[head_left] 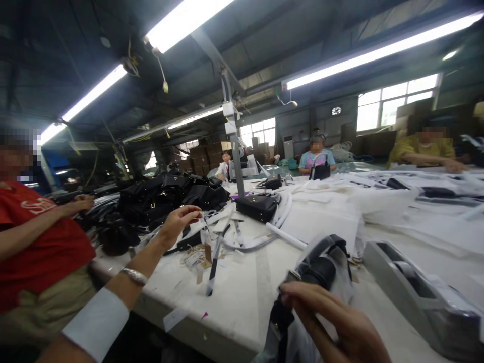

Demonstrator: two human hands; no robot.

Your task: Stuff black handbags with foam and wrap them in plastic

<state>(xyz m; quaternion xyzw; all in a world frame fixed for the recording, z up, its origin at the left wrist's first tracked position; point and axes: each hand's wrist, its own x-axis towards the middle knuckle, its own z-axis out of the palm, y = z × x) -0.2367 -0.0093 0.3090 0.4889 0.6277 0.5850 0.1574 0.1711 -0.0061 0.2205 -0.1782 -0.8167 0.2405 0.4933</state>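
Note:
My left hand (180, 222) reaches over the table, thumb and fingers pinched together; what they hold, if anything, is too small to name. Below it lie paper tags with strings (195, 258) and a black-and-white strip (215, 267). At the lower right, my right hand (328, 315) has its thumb and fingers closed at the buckle of a black strap (293, 277). The strap belongs to a black bag (321, 269) partly wrapped in clear plastic. Farther back on the table sits another black bag (257, 206).
A grey tape dispenser (412, 297) stands at the right. Black bags (162, 199) are heaped at the left, beside a person in red (41, 237). A metal post (237, 161) rises behind the table; white sheets (321, 214) cover its right part. Several people sit beyond.

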